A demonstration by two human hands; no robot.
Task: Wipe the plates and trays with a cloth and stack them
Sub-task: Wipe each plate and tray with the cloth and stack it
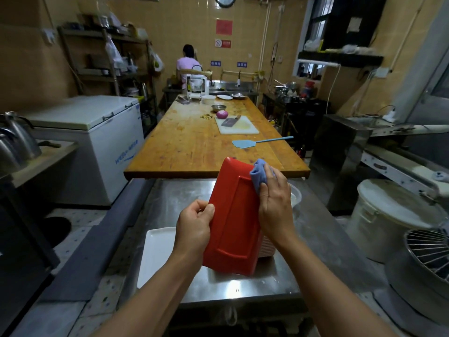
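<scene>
Nearest, two bare forearms reaching over a steel desk (313,259). Left hand (194,227) curled around the left edge of a red tray (237,222), thumb on its upturned underside. Tray held tilted above the desk, far end raised, near end low over a stack of plates (267,249) only partly visible behind it. Right hand (274,203) pressing a bunched blue cloth (258,175) against the tray's upper right edge, fingers wrapped over the fabric. White tray (155,254) lying flat on the desk, just left of the left wrist. Rim of a white bowl (296,194) showing behind the right hand.

Beyond, a long wooden desk (184,147) butting against the steel one. On it, a blue swatter (257,142), then a white board (240,126) carrying a cleaver (230,121), an onion (222,114) and a steel bowl (218,107) further along. White freezer (97,139) at left. At the far end, a person (188,64) in a pink top, back turned, by the tiled wall.
</scene>
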